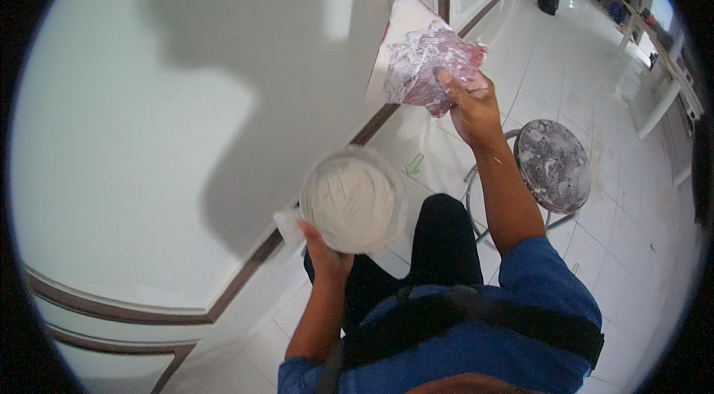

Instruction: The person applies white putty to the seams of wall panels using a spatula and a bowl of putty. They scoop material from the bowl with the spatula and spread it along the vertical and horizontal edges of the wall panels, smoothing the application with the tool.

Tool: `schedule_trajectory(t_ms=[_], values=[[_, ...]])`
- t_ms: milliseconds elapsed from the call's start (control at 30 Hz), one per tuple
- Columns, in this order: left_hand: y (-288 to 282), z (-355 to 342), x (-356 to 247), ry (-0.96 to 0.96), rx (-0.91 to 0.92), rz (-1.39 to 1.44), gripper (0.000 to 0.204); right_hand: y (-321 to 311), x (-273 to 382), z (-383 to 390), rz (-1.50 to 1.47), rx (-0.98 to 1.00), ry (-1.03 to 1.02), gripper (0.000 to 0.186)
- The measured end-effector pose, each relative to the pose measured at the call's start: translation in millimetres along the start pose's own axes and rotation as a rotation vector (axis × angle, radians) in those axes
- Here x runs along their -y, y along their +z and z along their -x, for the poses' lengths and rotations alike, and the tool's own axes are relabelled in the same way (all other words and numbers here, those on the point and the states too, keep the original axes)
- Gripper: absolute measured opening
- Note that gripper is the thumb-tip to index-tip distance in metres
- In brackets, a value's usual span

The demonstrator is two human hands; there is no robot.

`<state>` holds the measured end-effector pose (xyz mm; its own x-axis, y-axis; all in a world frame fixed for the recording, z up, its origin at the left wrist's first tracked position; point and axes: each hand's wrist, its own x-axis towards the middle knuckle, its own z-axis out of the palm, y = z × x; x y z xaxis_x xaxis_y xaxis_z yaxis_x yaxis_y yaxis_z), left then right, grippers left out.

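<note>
Tub (pixel 401 202) of paste (pixel 351 201) in left hand (pixel 327 254); smeared scraper (pixel 422 59) in right hand (pixel 476 115)

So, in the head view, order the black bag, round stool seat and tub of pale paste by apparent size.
Largest: tub of pale paste
Next: round stool seat
Smallest: black bag, farthest away

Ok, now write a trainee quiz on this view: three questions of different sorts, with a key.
1. What is in the round tub that the left hand holds?
2. True or false: the round stool stands to the right of the tub in this view.
3. The flat, white-smeared piece in the right hand has an edge that is: a) green, b) blue, c) red.

Key: 1. Pale, paste-like material; 2. True; 3. c.
</note>
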<state>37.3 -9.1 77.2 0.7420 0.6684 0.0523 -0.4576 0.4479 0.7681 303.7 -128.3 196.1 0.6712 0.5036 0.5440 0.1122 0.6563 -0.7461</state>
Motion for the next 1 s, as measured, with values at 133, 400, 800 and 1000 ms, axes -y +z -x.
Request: schedule_trajectory(t_ms=[133, 400, 800, 1000], values=[[35, -14, -13, 0.016, -0.046, 0.09, 0.088, -6, 4, 54, 0.749, 0.051, 0.087, 0.02], [65, -43, -18, 0.09, -0.017, 0.221, 0.081, -19, -9, 110, 0.848, 0.663, -0.486, 0.036], [62, -40, -19, 0.144, 0.007, 0.145, 0.083, -76, -29, 96, 1.265, 0.588, -0.466, 0.066], [57, -38, -31, 0.181, -0.028, 0.101, 0.083, -96, -9, 65, 1.582, 0.58, -0.47, 0.06]])
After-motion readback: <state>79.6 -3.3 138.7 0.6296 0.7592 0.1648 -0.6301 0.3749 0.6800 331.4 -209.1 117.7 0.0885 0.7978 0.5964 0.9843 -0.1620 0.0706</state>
